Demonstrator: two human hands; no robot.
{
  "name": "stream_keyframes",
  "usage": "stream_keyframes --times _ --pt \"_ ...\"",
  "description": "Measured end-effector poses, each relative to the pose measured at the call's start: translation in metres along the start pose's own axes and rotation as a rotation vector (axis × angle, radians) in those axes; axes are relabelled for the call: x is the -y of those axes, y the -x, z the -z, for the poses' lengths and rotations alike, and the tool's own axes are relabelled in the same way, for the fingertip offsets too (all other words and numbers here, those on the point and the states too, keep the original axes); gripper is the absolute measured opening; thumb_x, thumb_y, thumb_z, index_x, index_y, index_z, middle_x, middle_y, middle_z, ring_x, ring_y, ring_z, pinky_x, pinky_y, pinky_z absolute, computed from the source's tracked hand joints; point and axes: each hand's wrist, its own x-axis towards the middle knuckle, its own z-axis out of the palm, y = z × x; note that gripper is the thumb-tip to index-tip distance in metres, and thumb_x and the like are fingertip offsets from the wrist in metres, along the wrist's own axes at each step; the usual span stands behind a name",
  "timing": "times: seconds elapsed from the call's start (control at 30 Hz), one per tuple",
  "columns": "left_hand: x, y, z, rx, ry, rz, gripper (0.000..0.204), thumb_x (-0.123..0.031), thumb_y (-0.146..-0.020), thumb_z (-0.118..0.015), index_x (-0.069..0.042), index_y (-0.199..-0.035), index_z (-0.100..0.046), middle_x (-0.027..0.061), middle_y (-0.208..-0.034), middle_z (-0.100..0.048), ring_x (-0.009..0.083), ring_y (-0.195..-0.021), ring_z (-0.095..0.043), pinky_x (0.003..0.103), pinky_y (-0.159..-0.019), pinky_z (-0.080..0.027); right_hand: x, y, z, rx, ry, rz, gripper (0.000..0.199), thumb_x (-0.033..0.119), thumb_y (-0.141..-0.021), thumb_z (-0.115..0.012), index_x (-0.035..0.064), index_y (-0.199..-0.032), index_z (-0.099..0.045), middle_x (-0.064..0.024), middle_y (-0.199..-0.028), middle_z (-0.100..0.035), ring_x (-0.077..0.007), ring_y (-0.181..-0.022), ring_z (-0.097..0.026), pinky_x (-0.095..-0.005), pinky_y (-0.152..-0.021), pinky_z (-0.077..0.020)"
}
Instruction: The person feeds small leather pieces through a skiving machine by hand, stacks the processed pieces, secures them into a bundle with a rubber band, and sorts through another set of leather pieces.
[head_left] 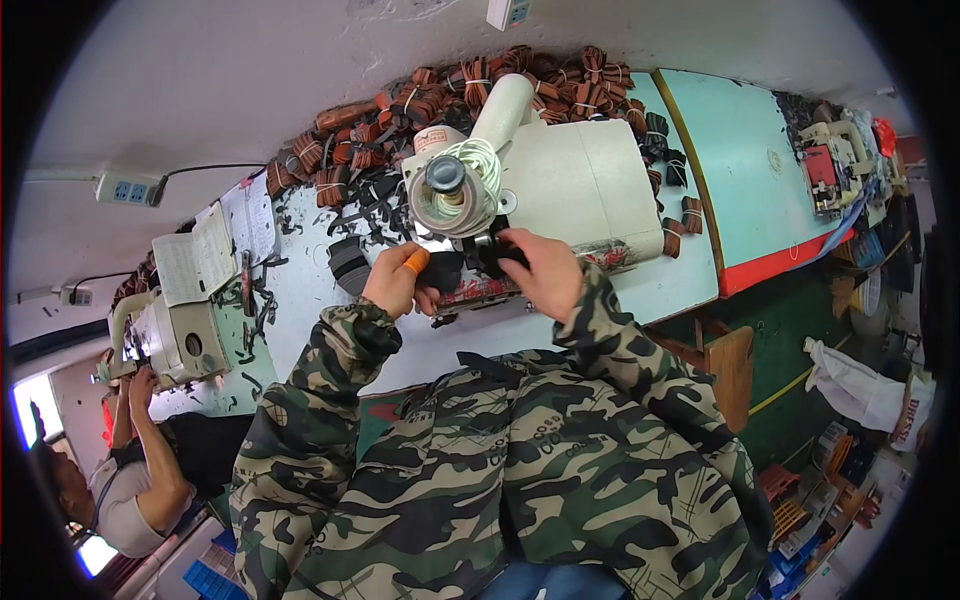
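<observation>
A beige bench machine [590, 170] stands on the white table before me, with a coil of white cord [483, 165] round its upright post. My left hand [398, 282], an orange band on one finger, pinches a flat black piece [440, 272] at the machine's front edge. On the other side of the working spot, my right hand [547, 272] has its fingers curled at something black; whether that is the same piece or a machine part is hidden. Left of my left hand lies a stack of black pieces [348, 266].
Tied bundles of brown and black strips [410, 105] are heaped behind the machine. Black scraps litter the tabletop [300, 310]. An open notebook [196, 262] lies at left, near another person [140, 470] at a similar machine. A wooden stool [728, 375] stands at right.
</observation>
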Motion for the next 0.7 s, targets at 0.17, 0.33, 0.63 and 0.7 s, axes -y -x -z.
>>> stream_keyframes --times 0.17,0.33,0.63,0.7 --pt "-0.009 -0.003 -0.017 0.121 0.163 0.082 0.028 -0.018 -0.097 -0.037 0.002 -0.109 -0.052 0.0167 -0.078 -0.064 0.0191 -0.051 -0.063 0.024 -0.036 -0.044 0.006 0.000 -0.002 -0.015 0.024 0.096 0.021 0.011 -0.080 -0.063 0.0018 -0.099 -0.059 -0.0168 -0.088 -0.064 -0.0352 -0.079 -0.062 -0.0370 -0.069 -0.0495" --pt "-0.003 0.002 0.003 -0.037 -0.068 0.027 0.026 -0.016 -0.097 -0.037 0.000 -0.111 -0.052 0.0177 -0.077 -0.064 0.0187 -0.053 -0.064 0.023 -0.038 -0.044 -0.002 0.003 0.005 0.025 -0.074 -0.067 0.026 0.012 -0.079 -0.064 0.0030 -0.102 -0.058 -0.0169 -0.091 -0.062 -0.0342 -0.085 -0.061 -0.0367 -0.073 -0.0486" --pt "0.003 -0.005 0.014 0.065 0.126 0.023 0.025 -0.014 -0.097 -0.037 0.001 -0.112 -0.051 0.0170 -0.080 -0.064 0.0192 -0.060 -0.066 0.023 -0.040 -0.047 0.002 0.001 0.002 -0.022 -0.066 -0.055 0.021 0.013 -0.081 -0.063 0.0005 -0.098 -0.060 -0.0167 -0.088 -0.064 -0.0342 -0.080 -0.062 -0.0356 -0.072 -0.0490" --pt "0.003 -0.006 0.013 -0.012 0.052 -0.005 0.025 -0.013 -0.097 -0.037 0.002 -0.111 -0.051 0.0152 -0.075 -0.064 0.0192 -0.055 -0.065 0.023 -0.037 -0.045 -0.003 0.003 0.005 -0.025 -0.108 0.001 0.020 0.016 -0.080 -0.063 0.0025 -0.095 -0.060 -0.0165 -0.085 -0.063 -0.0347 -0.079 -0.061 -0.0400 -0.071 -0.0484"
